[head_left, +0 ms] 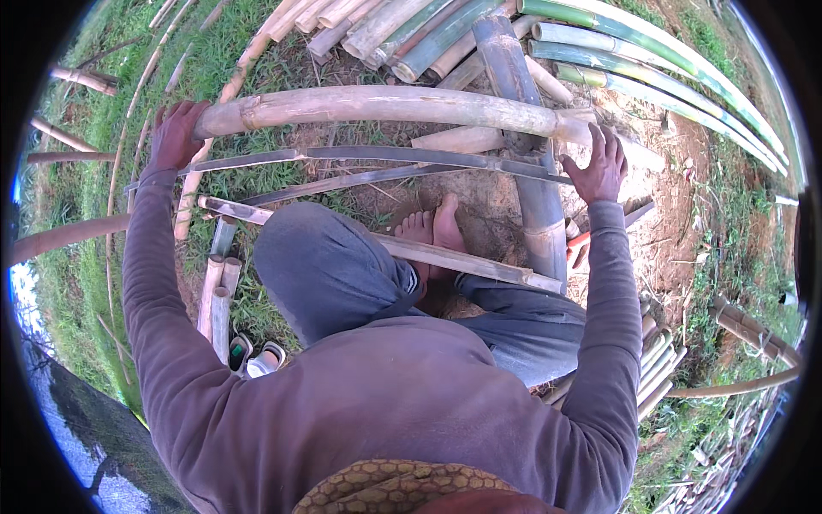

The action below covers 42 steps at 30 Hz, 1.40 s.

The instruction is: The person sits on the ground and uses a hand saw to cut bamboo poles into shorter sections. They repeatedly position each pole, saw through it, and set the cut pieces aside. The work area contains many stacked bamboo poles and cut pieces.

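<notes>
A thick, pale bamboo pole (377,104) lies crosswise in front of me. My left hand (177,135) is closed around its left end. Toward the other end, my right hand (599,164) is open, fingers spread and thumb apart, against or just over the pole; whether it touches cannot be told. Under the pole's right part runs a thick grey bamboo log (539,214), pointing away from me. Narrow split bamboo strips (394,154) stretch between my arms. Another pale strip (462,259) crosses in front of my bare feet (432,230).
Cut bamboo poles (411,38) are piled at the far side, with long green ones (659,64) at far right. An orange-red tool (578,247) lies beside the log near my right forearm. Short bamboo pieces (220,300) and sandals (265,360) are at my left.
</notes>
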### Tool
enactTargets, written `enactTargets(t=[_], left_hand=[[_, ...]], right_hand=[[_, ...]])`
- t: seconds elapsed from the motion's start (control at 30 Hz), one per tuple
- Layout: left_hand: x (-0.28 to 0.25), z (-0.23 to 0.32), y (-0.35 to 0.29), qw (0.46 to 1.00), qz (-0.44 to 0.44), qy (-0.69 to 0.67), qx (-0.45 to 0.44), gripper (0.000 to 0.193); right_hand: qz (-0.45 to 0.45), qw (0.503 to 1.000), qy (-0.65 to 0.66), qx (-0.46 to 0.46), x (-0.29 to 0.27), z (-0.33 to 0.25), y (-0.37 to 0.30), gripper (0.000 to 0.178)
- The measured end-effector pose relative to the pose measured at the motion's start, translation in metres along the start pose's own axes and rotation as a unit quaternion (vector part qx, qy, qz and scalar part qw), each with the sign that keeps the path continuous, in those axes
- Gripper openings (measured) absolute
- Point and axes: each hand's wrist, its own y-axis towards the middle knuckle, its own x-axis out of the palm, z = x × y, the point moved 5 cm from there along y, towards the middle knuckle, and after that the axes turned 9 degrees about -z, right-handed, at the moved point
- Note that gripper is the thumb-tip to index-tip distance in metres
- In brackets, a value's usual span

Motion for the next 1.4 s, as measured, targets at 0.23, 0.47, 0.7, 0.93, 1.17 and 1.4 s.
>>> enactTargets(t=[0.23,0.47,0.7,0.93,1.17,1.4], left_hand=[[0.123,-0.048,0.029,0.977,-0.041,0.093,-0.189,0.07],[0.166,0.095,-0.007,0.927,0.237,-0.267,-0.114,0.062],[0.192,0.197,-0.097,0.873,0.158,-0.291,-0.358,0.093],[0.319,0.176,-0.148,0.441,0.125,-0.652,-0.604,0.093],[0.304,0.184,-0.132,0.134,0.232,-0.792,-0.548,0.048],[0.211,0.165,-0.065,0.082,0.222,-0.933,-0.273,0.048]], right_hand=[[-0.148,0.982,-0.077,-0.088,0.047,-0.033,0.058,0.09],[-0.123,0.968,-0.044,-0.212,0.059,-0.084,0.038,0.079],[-0.085,0.97,-0.033,-0.225,0.086,-0.167,0.035,0.075],[0.037,0.967,-0.058,-0.246,0.051,-0.199,0.014,0.066],[-0.308,0.86,0.165,-0.371,0.073,-0.241,-0.124,0.058],[-0.424,0.836,0.276,-0.214,0.058,-0.211,-0.138,0.048]])
